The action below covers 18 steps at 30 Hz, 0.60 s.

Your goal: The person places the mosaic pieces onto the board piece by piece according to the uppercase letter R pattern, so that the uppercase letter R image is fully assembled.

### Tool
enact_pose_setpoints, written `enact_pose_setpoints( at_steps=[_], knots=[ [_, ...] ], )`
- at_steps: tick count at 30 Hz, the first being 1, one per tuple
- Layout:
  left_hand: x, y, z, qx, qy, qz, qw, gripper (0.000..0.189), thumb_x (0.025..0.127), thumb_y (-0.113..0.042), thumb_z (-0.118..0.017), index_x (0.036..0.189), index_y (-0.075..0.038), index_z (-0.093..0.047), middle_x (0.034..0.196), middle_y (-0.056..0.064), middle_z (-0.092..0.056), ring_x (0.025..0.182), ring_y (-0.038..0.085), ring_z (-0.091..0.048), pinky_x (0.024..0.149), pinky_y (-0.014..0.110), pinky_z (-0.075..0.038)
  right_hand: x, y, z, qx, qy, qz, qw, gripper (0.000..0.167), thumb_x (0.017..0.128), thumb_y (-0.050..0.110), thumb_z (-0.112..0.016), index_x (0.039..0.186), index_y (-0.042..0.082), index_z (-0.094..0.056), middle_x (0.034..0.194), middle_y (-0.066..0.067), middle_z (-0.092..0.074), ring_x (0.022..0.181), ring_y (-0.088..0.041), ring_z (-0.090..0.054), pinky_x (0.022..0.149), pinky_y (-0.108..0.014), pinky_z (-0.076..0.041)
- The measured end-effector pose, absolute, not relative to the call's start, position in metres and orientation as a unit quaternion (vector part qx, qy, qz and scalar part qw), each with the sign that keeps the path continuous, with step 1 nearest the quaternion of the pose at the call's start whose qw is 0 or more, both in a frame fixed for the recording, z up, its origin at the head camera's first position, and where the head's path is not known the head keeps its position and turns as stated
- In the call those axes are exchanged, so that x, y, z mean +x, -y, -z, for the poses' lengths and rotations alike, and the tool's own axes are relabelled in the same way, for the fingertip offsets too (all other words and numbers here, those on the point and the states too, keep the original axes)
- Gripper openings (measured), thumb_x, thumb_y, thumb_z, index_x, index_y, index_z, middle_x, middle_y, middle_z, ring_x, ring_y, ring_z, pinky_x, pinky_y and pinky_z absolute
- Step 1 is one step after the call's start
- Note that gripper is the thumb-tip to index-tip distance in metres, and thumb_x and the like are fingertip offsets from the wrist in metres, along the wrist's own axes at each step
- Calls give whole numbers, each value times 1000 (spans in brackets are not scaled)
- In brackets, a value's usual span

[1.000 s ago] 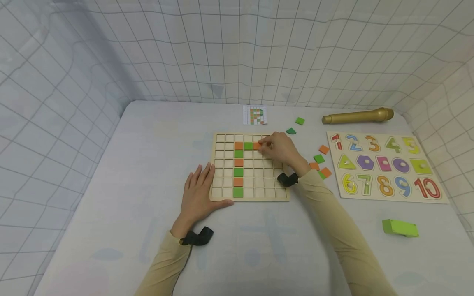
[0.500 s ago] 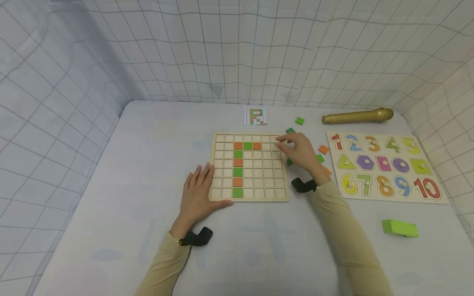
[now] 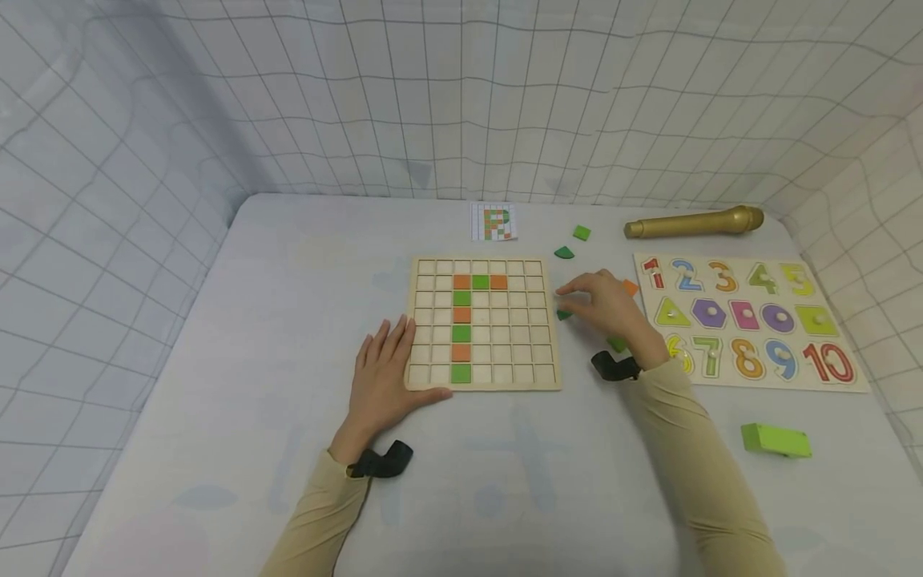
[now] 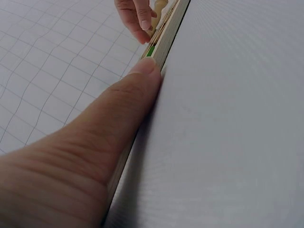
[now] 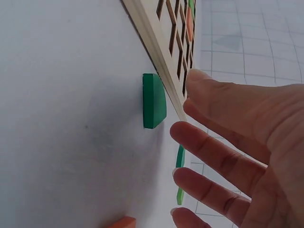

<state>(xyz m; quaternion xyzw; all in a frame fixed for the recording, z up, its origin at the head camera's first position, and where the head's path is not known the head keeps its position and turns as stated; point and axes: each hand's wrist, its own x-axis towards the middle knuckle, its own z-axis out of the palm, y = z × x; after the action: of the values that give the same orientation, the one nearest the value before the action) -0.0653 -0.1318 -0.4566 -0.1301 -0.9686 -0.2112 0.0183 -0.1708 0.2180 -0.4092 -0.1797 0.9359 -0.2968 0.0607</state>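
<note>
A wooden grid board (image 3: 521,330) lies flat, with orange and green square tiles set in one column and along a row near its top. My left hand (image 3: 384,369) rests at the board's lower left corner, fingers straight along the left side and thumb along the front edge. In the left wrist view the thumb (image 4: 114,109) touches the board's edge. My right hand (image 3: 609,308) hovers beside the board's right edge with nothing between its fingers. Just under it lies a dark green curved piece (image 5: 154,100), touching or very close to the board's edge; the hand partly covers it in the head view.
Behind the board lie a printed pattern card (image 3: 493,222), another dark green piece (image 3: 564,252) and a light green tile (image 3: 582,232). An orange tile (image 3: 630,287) and a green tile (image 3: 617,344) show around the right arm. Further right are a number puzzle (image 3: 750,324), gold microphone (image 3: 694,223) and green block (image 3: 775,441).
My right hand has let go of the orange tile in the top row and moved right, off the board. My left hand stays where it was.
</note>
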Motion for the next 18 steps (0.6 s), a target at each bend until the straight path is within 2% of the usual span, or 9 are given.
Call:
enact_pose_setpoints(
  at_steps=[8, 18],
  knots=[
    [-66, 132, 457, -130, 969, 211, 18, 117, 67, -69, -70, 152, -7, -20, 156, 11, -19, 143, 28, -5, 112, 48, -3, -171, -220, 411, -209, -947, 229, 79, 27, 83, 13, -75, 108, 5, -72, 110, -14, -63, 101, -32, -49, 82, -46, -41],
    [-65, 132, 458, -131, 968, 212, 17, 117, 67, -69, -70, 152, -7, -20, 156, 10, -18, 143, 28, -5, 112, 48, -3, -169, -222, 402, -220, -949, 199, 104, 24, 82, 10, -76, 105, 5, -74, 101, -7, -65, 94, -25, -50, 77, -40, -44]
  ],
)
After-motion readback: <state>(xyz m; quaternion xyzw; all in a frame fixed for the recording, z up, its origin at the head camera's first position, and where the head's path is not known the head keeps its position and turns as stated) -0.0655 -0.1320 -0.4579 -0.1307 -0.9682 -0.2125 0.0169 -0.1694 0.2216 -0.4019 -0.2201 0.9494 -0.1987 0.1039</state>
